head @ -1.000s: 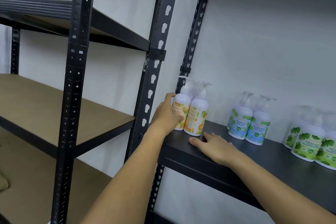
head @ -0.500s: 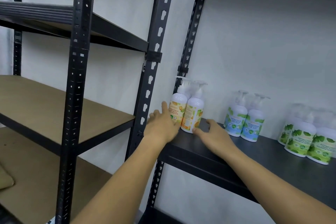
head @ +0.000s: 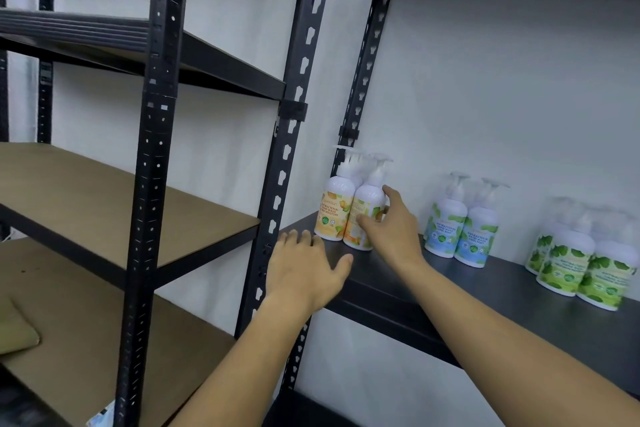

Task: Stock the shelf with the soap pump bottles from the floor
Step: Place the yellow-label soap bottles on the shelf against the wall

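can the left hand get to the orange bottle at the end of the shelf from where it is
Probably yes. The left hand rests open on the black shelf just before the left orange bottle, with nothing between; the right hand grips its neighbour.

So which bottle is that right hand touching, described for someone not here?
On the black shelf, find the orange-labelled pair at its left end. It is the right bottle of the two, under the right hand; its neighbour stands untouched.
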Demonstrator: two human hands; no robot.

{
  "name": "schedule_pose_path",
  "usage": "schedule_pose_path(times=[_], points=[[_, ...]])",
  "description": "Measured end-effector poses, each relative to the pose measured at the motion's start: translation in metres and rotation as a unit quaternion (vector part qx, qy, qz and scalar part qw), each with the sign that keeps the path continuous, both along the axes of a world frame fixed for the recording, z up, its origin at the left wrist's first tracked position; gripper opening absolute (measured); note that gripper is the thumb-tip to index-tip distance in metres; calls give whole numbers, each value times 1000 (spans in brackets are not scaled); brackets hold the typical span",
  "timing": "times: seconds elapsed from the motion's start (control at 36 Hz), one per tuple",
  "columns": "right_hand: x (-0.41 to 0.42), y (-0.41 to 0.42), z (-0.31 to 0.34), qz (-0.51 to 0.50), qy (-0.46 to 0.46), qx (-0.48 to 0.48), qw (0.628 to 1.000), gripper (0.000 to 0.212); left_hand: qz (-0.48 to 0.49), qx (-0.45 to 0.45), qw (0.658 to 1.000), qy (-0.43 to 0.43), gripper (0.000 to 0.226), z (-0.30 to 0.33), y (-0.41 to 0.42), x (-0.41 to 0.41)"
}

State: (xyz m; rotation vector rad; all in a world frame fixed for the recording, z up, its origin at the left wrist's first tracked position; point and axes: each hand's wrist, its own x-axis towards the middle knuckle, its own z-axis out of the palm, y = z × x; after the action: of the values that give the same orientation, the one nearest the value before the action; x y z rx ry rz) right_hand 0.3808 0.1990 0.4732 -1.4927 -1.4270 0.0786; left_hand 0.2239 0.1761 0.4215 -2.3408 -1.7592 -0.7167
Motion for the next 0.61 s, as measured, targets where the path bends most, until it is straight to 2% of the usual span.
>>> schedule_pose_path(times=[0.14,0.25,0.39,0.5,0.61], points=[[3,3,-4,-42,-13,33,998,65,7,1,1000,4,76,0,-1,0],[7,4,-6,-71,-34,33,996,74,11,3,1000,12,75,1,-2,1],[13,4,-14,-1,-27,-7,1000,90,12,-3,1000,8,74,1,-4,2],[18,2,-14,33,-29,-19,999,89,12,-1,1000,3,73,1,-5,2],[16,2,-15,4,-28,1,1000,85,11,0,1000,-2,72,1,-6,1]])
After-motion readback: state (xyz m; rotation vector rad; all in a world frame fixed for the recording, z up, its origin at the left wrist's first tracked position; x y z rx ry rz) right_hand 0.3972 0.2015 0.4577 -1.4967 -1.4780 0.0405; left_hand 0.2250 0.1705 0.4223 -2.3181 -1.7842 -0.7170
